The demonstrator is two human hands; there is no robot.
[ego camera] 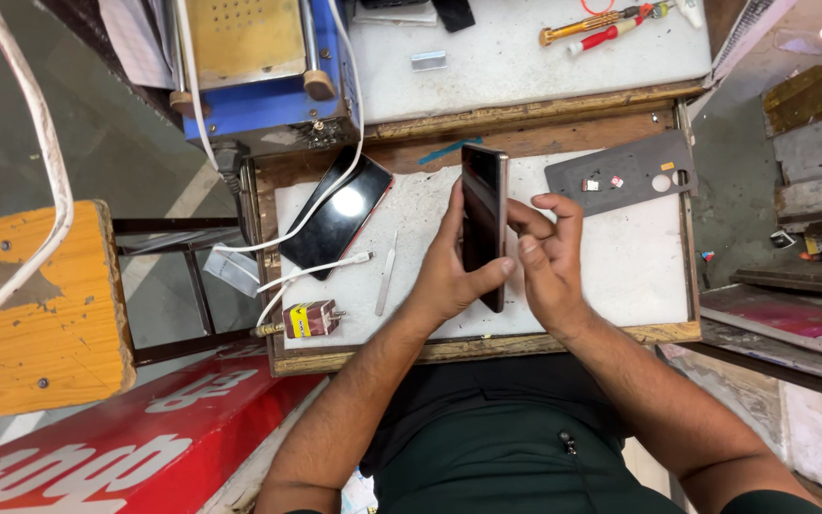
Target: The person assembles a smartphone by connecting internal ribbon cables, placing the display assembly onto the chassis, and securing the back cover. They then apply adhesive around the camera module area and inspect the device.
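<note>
My left hand (449, 271) grips a dark smartphone (483, 205) held on edge above the white work mat (620, 257); the thumb wraps its near side. My right hand (546, 257) is curled against the phone's right face, fingertips pressing near its middle. A second dark phone (338, 211) lies flat on the mat's left part with a white cable (311, 271) across it. Thin metal tweezers (385, 274) lie just left of my left hand.
A grey parts tray (620, 176) with tiny components sits at the mat's far right. A small yellow-and-maroon plug adapter (308, 319) lies at the front left. A blue machine (254, 67), screwdrivers (601, 27), an orange wooden stool (35, 314) and a red board (116, 447) surround the bench.
</note>
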